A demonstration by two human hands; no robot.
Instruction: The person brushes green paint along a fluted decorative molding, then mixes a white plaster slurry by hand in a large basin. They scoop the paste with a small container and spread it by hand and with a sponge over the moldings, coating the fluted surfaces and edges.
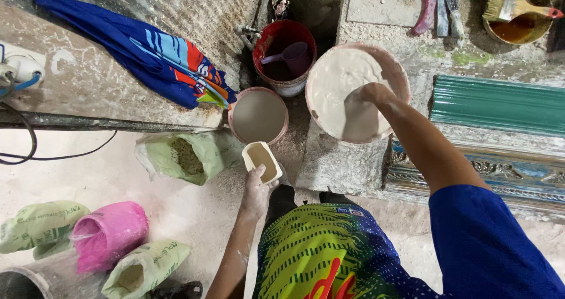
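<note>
Floor: pale, dusty concrete floor (176,211) streaked with white powder; a rough concrete ledge (88,93) runs along the upper left.
Block: a grey stone block (341,163) stands just ahead of the person's knees.
Right hand: the right hand (372,93) is sunk into the white paste (335,87) in a large round bucket (402,78) resting on the block; fingers are buried, so I cannot tell whether they are spread or closed.
Left hand: the left hand (256,187) is closed around a small cream scoop (262,160), held from below, mouth up, with brownish liquid inside.
Scoop position: just below the rim of a pink-rimmed bucket (258,116) of grey liquid, apart from it.
Red bucket: 1 red bucket (284,55) behind, with a purple ladle (291,56) inside it.
Sacks: 1 open green sack (185,156) of powder lies left of the scoop; 2 more green sacks (41,225) and 1 pink sack (112,231) lie at the lower left.
Umbrella: a folded blue umbrella (135,52) lies across the ledge.
Cables: a white socket (20,66) with black cables at the far left.
Right side: a green ridged moulding (500,105) above an ornate blue moulding (518,175).
Top right: a brush (515,5) rests on a bowl (524,31) of amber liquid; hand tools (438,7) lie beside it.
</note>
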